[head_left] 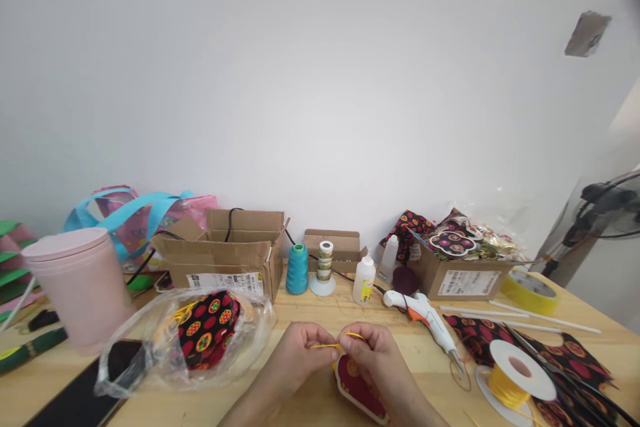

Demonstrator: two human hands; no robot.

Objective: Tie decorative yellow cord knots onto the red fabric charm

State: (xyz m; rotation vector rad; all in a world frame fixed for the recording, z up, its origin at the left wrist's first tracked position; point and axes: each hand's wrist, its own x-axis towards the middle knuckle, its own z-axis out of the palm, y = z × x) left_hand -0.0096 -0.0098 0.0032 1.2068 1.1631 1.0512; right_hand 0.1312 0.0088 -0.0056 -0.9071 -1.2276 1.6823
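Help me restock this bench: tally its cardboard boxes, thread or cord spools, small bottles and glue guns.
Cardboard boxes: 3 (left box, small middle box, right box)
Thread or cord spools: 3 (teal cone, patterned spool, yellow cord spool)
Small bottles: 2 (front bottle, rear bottle)
Glue gun: 1
Total: 9

Close together now, left hand (311, 350) and right hand (373, 350) pinch yellow cord (324, 346), a dark red patch (354, 383) just below; over right, a glue gun (425, 317) and spool (537, 375)!
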